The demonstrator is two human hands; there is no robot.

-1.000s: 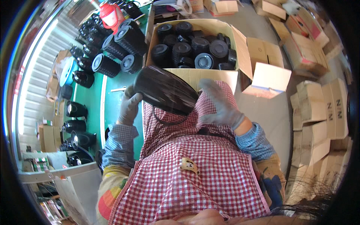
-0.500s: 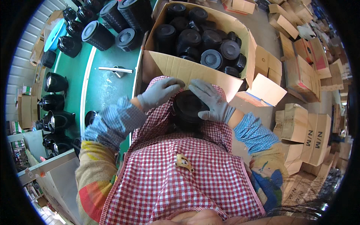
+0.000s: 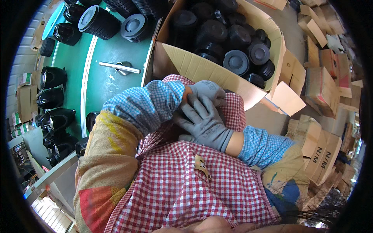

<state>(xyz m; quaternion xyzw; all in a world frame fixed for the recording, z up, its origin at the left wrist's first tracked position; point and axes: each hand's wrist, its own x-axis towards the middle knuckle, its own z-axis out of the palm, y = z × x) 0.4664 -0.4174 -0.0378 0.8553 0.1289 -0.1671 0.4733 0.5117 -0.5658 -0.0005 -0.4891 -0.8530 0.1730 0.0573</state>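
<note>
My left hand, in a grey glove, reaches across my lap with its fingers curled; what they hold is hidden. My right hand, also gloved, lies just below it, fingers stretched apart and reaching over toward the left wrist. A dark object, mostly covered by both hands, sits between them against my red checked apron; its shape cannot be made out. Just beyond my hands stands a cardboard box packed with several black cylindrical pieces.
On the green bench at left are stacks of black lids, a metal tube with crossbar, a blue basin and several black kettle-like housings. Cardboard cartons fill the floor at right.
A black object, tilted upright-to-side in my hands earlier, went down into my lap and is now largely covered. My left hand has moved right, crossing in front, and my right hand has shifted lower.
</note>
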